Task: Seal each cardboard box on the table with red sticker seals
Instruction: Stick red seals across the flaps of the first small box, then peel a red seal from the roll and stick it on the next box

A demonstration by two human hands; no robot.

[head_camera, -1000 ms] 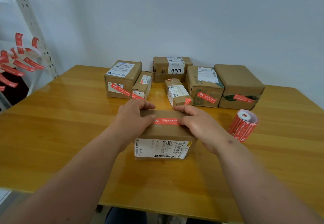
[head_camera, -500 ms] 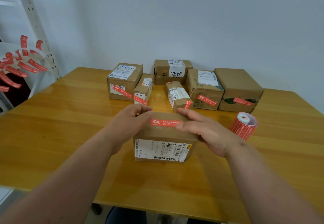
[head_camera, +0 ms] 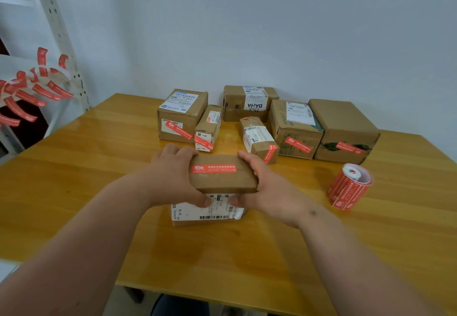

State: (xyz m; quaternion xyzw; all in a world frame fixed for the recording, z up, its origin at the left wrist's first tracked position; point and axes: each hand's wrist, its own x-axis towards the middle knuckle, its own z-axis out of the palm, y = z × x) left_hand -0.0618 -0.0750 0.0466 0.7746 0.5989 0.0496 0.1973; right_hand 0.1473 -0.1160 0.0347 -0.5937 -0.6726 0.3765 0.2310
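Note:
A small cardboard box (head_camera: 222,182) sits at the middle of the wooden table (head_camera: 74,167), a red sticker seal (head_camera: 214,168) lying flat across its top and a white shipping label on its near face. My left hand (head_camera: 173,174) grips its left side and my right hand (head_camera: 262,187) its right side, thumbs on the near face. A roll of red sticker seals (head_camera: 350,187) lies on the table to the right. Several other cardboard boxes (head_camera: 294,127) stand in a row behind, most showing a red seal.
Loose red seal strips (head_camera: 29,93) hang from a white metal shelf frame (head_camera: 57,29) at the left. A grey wall rises behind the table. The table's near edge runs across the bottom of the view.
Both hands have slid from pressing the seal on the box's top to gripping its two sides, thumbs now on the near face. The box appears tilted slightly.

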